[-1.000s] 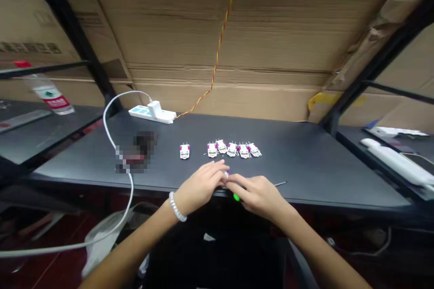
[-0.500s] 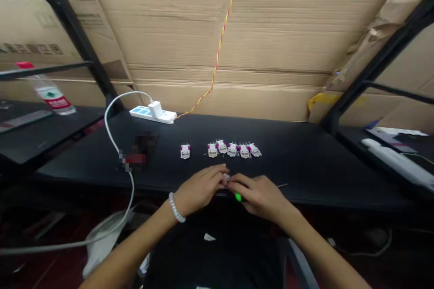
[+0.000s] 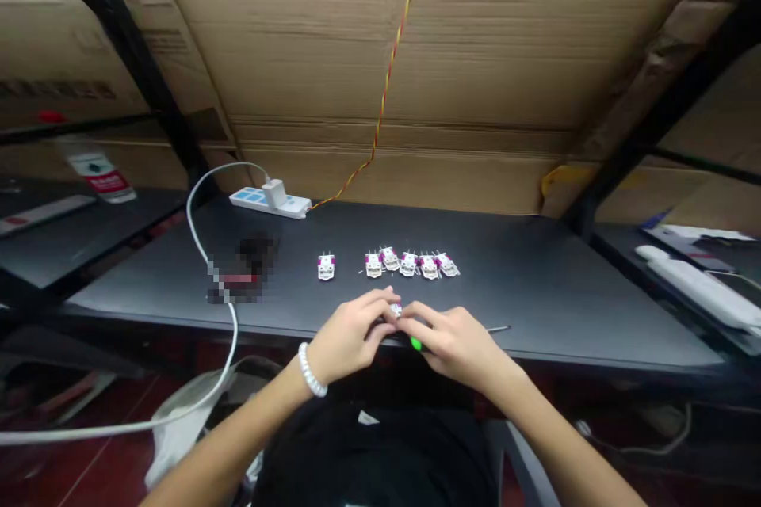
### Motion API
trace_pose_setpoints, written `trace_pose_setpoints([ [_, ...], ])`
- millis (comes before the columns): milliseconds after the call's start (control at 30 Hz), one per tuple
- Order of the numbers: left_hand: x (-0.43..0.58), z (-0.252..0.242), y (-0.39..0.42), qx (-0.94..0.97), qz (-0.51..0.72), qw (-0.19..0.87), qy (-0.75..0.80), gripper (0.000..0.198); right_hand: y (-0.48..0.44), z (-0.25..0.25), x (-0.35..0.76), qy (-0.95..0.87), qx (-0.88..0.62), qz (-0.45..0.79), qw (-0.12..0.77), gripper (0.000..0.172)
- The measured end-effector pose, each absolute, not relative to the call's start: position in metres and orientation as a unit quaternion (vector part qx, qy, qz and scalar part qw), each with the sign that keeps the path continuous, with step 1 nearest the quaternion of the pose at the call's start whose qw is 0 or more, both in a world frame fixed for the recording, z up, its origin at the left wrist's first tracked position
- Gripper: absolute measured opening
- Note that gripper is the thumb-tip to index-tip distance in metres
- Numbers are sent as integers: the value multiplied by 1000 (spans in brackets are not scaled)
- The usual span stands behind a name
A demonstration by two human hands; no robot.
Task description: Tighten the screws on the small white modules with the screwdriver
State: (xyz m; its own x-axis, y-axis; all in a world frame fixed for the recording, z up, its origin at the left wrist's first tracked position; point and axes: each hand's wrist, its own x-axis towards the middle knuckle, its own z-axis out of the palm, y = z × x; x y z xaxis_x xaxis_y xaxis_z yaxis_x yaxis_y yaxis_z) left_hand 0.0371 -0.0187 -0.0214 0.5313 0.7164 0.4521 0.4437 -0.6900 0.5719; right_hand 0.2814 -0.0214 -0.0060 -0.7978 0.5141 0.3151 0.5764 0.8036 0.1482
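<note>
Dim light here! Beyond the left hand [image 3: 348, 337], cardboard [image 3: 380, 55] is murky brown; heavy shadow below the right hand [image 3: 460, 344], dull sheen on the desk [image 3: 547, 285] to its right; leftward, a pixelated patch [image 3: 254, 257]; white parts [image 3: 409, 264] ahead, soft.

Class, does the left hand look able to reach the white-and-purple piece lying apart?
Probably yes: only black tabletop shows between the left hand and the lone piece, though that hand's fingers appear to hold another piece.
</note>
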Motion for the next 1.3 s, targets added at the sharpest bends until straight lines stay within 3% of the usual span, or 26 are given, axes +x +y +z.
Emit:
trace_pose_setpoints([
  [200,46,-20,-24,845,348,181,364,14,-30,14,278,-913,-314,-90,245,11],
  [333,51,-18,-26,847,350,167,365,16,-38,55,287,-896,-306,48,318,22],
  [500,53,-12,-21,849,349,173,358,15,-29,88,297,-846,-255,82,461,37],
  [633,55,-9,-19,854,332,163,366,14,-18,87,286,-738,-224,143,620,32],
  [1300,58,-17,-21,855,328,144,374,18,-1,53,264,-702,-206,255,632,39],
])
